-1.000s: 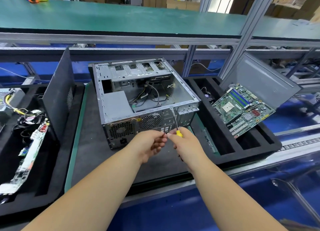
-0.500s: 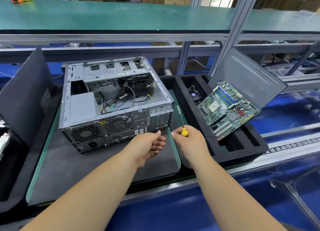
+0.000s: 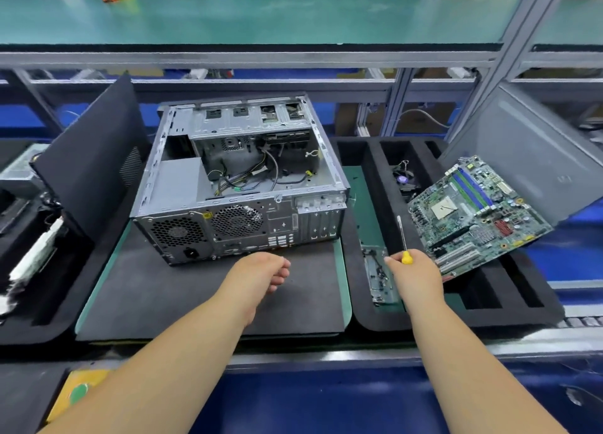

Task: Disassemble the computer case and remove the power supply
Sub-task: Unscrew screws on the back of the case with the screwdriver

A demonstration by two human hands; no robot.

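We counted one case, one motherboard; right hand gripped one screwdriver, left hand hung relaxed, holding nothing.

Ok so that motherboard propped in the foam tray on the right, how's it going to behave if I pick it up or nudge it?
The motherboard looks like a stiff flat board, so it probably won't flex. It leans tilted on the foam tray with one corner overhanging, so a nudge could slide or tip it. Its exposed slots and small components suggest it is fragile; lifting by the edges seems safest.
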